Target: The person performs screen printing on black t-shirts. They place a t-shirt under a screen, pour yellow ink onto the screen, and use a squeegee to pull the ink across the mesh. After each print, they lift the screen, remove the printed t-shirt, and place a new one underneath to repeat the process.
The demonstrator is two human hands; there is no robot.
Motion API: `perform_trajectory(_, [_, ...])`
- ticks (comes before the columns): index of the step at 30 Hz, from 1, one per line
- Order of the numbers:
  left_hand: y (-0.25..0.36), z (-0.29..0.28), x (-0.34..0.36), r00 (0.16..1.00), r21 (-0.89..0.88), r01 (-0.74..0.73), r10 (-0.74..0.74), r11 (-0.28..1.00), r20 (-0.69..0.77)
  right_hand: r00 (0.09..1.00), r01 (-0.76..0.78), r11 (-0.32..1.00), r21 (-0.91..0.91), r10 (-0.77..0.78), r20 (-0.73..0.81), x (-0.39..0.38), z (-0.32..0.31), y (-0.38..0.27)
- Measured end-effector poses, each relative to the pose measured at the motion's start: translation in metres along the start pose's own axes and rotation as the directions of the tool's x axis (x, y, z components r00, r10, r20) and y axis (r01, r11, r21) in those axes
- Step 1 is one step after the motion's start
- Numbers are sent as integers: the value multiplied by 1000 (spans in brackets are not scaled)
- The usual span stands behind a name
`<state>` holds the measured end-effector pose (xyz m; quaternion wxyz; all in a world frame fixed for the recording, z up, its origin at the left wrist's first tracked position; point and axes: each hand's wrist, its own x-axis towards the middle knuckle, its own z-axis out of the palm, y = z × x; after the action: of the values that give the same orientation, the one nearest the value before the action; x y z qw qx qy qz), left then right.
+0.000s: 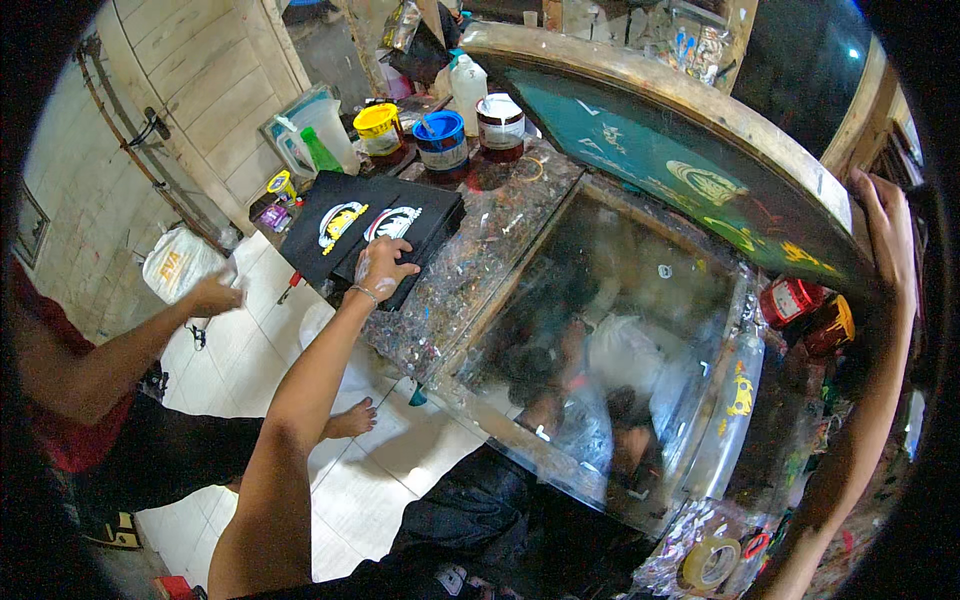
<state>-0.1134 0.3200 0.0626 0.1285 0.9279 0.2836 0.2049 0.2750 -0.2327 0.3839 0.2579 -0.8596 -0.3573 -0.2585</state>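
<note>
My left hand rests on a stack of flat black pieces, its thumb spread away from the fingers. The top piece bears a white print with a coloured emblem. Beside it lies another black piece with a yellow and white print. My right hand grips the right end of a wooden-framed printing screen, tilted up over the table. Its teal mesh carries several stencil designs. Below the screen is a glass plate set in a frame, with reflections on it and small white marks.
Yellow, blue and white-topped paint tubs stand behind the stack, near a white bottle. Red and orange-rimmed tubs sit at right. A tape roll lies at the near edge. Another person's hand is at left.
</note>
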Motion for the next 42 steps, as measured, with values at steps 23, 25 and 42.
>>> perform_trajectory(23, [44, -7, 45, 990, 338, 43, -85, 940, 110, 993, -102, 995, 18, 101, 64, 17, 1, 15])
perform_trajectory(25, [47, 0, 42, 991, 419, 52, -97, 907, 88, 992, -72, 997, 26, 69, 102, 15, -1, 8])
perform_trajectory(42, [157, 12, -34, 879, 560, -473, 410, 680, 245, 998, -46, 988, -146, 53, 40, -4, -14, -39])
